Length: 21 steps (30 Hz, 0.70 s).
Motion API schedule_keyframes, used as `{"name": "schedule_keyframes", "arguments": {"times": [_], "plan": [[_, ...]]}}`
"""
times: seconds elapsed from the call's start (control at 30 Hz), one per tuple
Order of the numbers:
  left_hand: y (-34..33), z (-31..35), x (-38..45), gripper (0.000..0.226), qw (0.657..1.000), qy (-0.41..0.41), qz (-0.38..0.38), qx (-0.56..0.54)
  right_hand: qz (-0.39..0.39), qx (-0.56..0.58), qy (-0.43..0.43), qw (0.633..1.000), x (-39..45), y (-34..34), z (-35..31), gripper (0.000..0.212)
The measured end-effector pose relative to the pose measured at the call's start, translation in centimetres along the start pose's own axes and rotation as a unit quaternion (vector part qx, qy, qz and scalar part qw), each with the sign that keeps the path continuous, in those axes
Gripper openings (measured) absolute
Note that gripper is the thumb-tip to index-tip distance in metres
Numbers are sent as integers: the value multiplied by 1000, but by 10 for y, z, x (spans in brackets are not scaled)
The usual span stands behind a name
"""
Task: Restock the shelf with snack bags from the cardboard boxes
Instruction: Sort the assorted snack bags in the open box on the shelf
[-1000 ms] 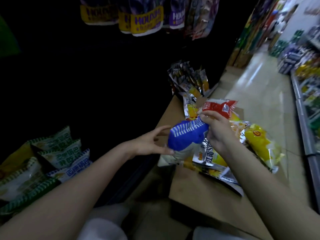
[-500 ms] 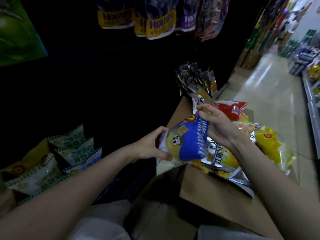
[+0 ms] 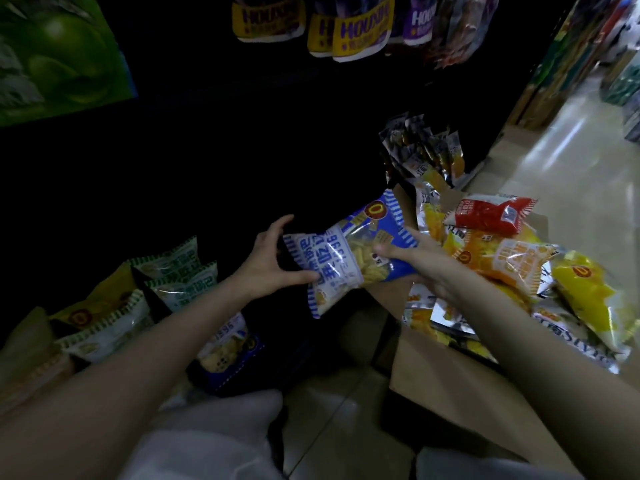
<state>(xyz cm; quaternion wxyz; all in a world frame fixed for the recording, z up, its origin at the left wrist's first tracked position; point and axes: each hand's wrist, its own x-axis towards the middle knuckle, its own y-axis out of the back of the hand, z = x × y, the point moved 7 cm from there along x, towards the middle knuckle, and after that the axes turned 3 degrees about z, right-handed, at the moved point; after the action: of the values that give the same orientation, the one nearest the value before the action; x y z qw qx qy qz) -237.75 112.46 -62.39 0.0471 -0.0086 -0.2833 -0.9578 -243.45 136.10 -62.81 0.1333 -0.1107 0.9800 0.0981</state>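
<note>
We see 2 bare hands meeting on 1 blue snack bag, which is held in the air at the centre of the view, tilted with its striped top edge toward 1 o'clock and its bottom seam toward 7 o'clock. The left hand comes in from 8 o'clock and grips the bag's lower left edge, thumb under the pack near the bottom seam, fingers curved in a half-wide C above it. The right hand comes in from 4 o'clock; its thumb lies on the clear window of the bag and a straight finger runs along the blue side — whether the remaining fingers curl behind the pack we cannot tell.

At 3 o'clock from the bag sits the open cardboard box, piled with packs: a red bag on top, an orange bag just below it, a yellow bag toward the far right. At 8 o'clock, the low dark shelf holds green-and-white bags in a row, and another blue bag lies just beside the left forearm. At 12 o'clock, purple-and-yellow hanging packs dangle — their lettering is only partly readable.
</note>
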Motion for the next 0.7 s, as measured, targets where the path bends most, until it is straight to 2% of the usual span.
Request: {"name": "schedule_keyframes", "arguments": {"times": [0.07,0.13,0.2,0.27,0.33,0.4,0.5,0.57,0.63,0.7], "plan": [[14,-19,-12,95,992,71,-16,-100,-31,7,13,999,3,-11,-4,51],[14,-29,-27,80,971,131,-83,-184,-60,58,15,996,5,-36,-4,38],[12,-35,-36,61,947,153,-130,-251,-98,112,-20,989,3,-72,6,35],[29,-46,-31,57,952,146,-90,-253,-130,63,-56,988,0,-108,25,47],[53,-67,-27,75,984,134,-54,-101,-123,-62,-64,988,2,-127,44,81],[59,-91,-27,88,985,128,-100,60,-118,-161,-16,980,6,-144,48,103],[38,-121,-37,92,957,121,-200,172,-180,-219,26,959,4,-196,58,100],[19,-134,-44,93,926,115,-244,262,-191,-311,40,930,3,-226,74,97],[9,-147,-45,93,891,97,-260,359,-182,-356,20,916,8,-243,93,94],[9,-159,-42,84,837,62,-255,481,-170,-375,4,911,13,-250,104,84]]}}
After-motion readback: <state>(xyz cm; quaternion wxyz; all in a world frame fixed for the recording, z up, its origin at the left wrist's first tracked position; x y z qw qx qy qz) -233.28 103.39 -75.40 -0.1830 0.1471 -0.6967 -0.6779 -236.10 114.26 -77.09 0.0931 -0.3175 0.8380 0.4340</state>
